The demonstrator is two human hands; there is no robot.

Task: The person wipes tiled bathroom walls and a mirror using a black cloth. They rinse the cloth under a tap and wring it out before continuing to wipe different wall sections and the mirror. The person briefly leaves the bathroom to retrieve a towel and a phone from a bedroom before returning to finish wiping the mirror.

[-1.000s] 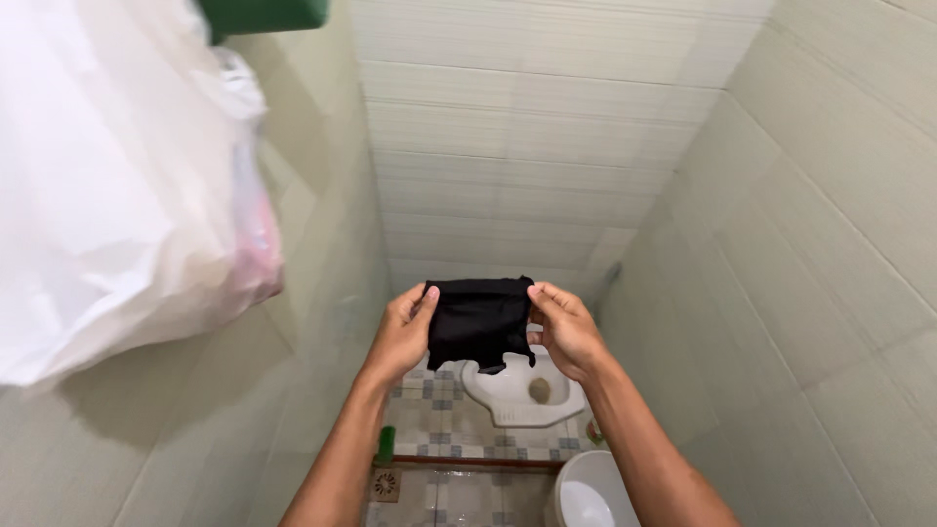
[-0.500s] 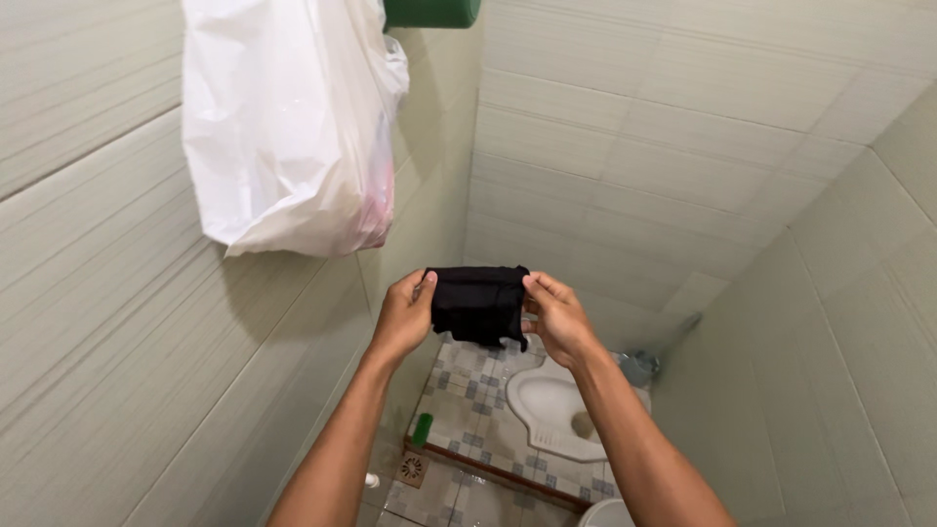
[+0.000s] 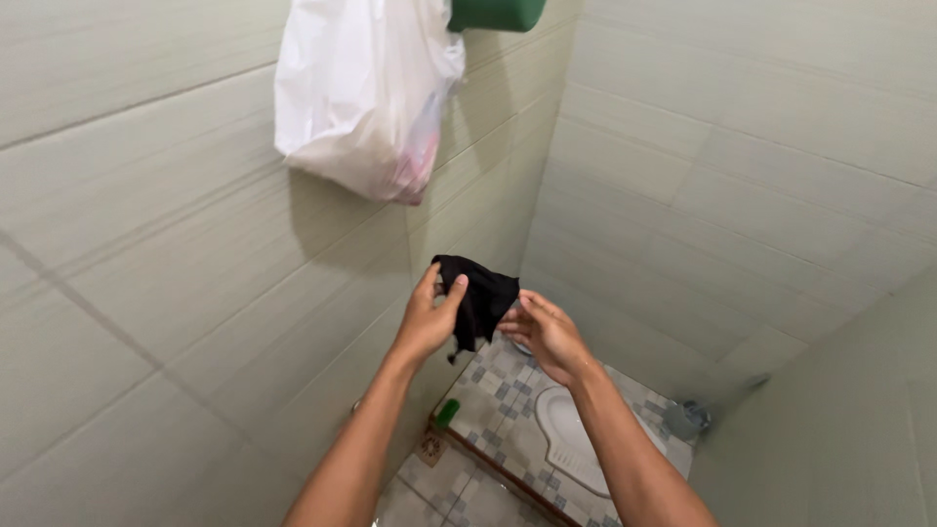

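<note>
My left hand (image 3: 427, 320) pinches the top edge of a small black cloth (image 3: 481, 298), held up in front of me beside the tiled wall. The cloth droops down between both hands. My right hand (image 3: 547, 334) is just to the right of it, fingers apart and touching or nearly touching its lower edge. A white plastic bag (image 3: 363, 93) hangs on the left wall above the hands, under a green object (image 3: 496, 13).
Pale tiled walls close in on the left, ahead and at the right. Below lies a white squat toilet (image 3: 576, 439) on a raised patterned tile floor (image 3: 498, 400). A small green item (image 3: 446, 413) stands by the left wall and a metal fitting (image 3: 686, 419) sits in the far corner.
The view swung left and up. The cloth was stretched between both hands; now my right hand has let go and it hangs from my left hand.
</note>
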